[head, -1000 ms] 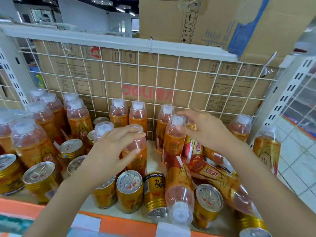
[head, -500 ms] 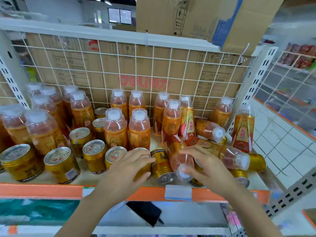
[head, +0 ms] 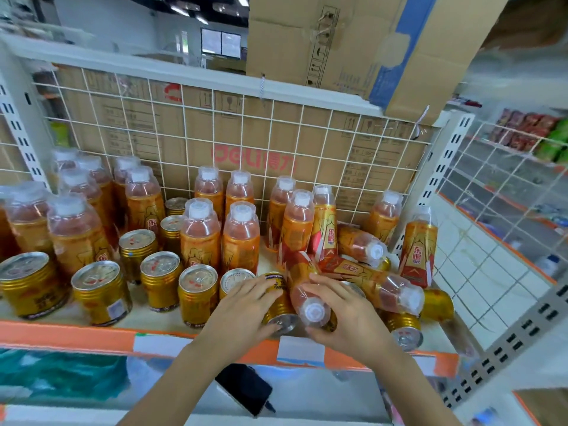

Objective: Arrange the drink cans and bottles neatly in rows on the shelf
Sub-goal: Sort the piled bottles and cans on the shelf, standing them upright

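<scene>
On the shelf (head: pixel 76 336), orange drink bottles (head: pixel 196 241) with white caps stand in rows at the back and left. Gold cans (head: pixel 100 290) stand upright in front of them. To the right, several bottles and cans lie tumbled in a heap (head: pixel 378 281). My left hand (head: pixel 242 312) grips a gold can lying on its side (head: pixel 278 305) at the front edge. Beside it, my right hand (head: pixel 341 318) curls around a lying bottle (head: pixel 304 287) whose cap points toward me. One bottle (head: pixel 418 244) stands alone at the far right.
A white wire grid (head: pixel 276 142) backs the shelf, with cardboard boxes behind and above it. A wire side panel (head: pixel 491 241) closes the right end. A dark phone (head: pixel 246 388) lies on the lower shelf, below my hands.
Both hands came down from the standing bottles at mid-shelf to the front edge. The left has closed on the lying can and the right on the lying bottle.
</scene>
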Demonstrator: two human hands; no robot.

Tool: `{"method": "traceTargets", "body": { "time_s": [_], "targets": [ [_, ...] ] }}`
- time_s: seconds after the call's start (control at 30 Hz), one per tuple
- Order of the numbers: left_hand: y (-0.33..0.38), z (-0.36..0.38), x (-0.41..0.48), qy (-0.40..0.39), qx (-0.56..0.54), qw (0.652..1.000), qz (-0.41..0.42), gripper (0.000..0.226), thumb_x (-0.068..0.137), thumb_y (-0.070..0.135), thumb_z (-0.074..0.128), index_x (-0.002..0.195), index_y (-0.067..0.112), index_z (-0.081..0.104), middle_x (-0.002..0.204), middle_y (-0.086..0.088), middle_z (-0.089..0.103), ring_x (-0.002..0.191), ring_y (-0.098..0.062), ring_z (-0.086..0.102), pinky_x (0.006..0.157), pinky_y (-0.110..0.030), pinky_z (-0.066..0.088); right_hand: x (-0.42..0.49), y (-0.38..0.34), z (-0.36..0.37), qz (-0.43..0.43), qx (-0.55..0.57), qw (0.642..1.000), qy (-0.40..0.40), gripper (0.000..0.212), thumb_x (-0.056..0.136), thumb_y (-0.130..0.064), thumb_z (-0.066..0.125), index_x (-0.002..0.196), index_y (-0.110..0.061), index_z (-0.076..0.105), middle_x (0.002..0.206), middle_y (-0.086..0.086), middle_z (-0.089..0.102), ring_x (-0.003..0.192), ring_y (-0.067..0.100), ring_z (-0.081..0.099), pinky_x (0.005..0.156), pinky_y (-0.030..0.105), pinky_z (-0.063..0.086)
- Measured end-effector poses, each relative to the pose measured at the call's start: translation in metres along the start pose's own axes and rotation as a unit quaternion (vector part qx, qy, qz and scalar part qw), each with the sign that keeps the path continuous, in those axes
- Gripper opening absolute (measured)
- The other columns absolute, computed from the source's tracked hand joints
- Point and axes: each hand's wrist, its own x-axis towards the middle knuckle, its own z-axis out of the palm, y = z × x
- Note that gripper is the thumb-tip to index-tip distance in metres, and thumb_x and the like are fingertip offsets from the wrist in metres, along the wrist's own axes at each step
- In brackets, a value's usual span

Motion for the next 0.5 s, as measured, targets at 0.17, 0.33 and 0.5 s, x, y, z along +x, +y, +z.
{"method": "traceTargets", "body": {
  "time_s": [0.17,0.33,0.5],
  "targets": [
    [0.005,0.002,0.012,-0.035,0.053,0.998,0.003,0.063,0.048,0.072,0.072,0.097,0.031,0.071,0.105,0.012,0.069,0.102,-0.009,0.064,0.083,-0.026,0.051,0.011,0.009,-0.014,-0.007,0.046,0.999,0.021,0.060,0.070,-0.048,0.060,0.126,-0.027,0.054,0.132,-0.008,0.054,0.114,0.009,0.056,0.091,0.025,0.049],
    [0.009,-0.004,0.015,-0.049,0.060,0.997,0.020,0.044,0.070,0.058,0.046,0.092,0.031,0.074,0.093,0.017,0.070,0.093,-0.003,0.064,0.095,-0.027,0.045,0.032,0.021,-0.034,0.010,0.093,0.995,0.031,0.054,0.074,-0.050,0.060,0.124,-0.029,0.053,0.119,-0.016,0.056,0.104,0.000,0.054,0.085,0.013,0.046],
    [0.009,0.004,0.025,-0.054,0.089,0.993,0.049,0.038,0.069,0.054,0.067,0.097,0.028,0.072,0.095,0.014,0.070,0.090,-0.001,0.065,0.097,-0.029,0.045,0.054,0.032,-0.046,0.044,0.087,0.995,0.016,0.039,0.086,-0.041,0.059,0.121,-0.030,0.046,0.103,-0.011,0.061,0.084,0.008,0.060,0.070,0.017,0.046]
  ]
}}
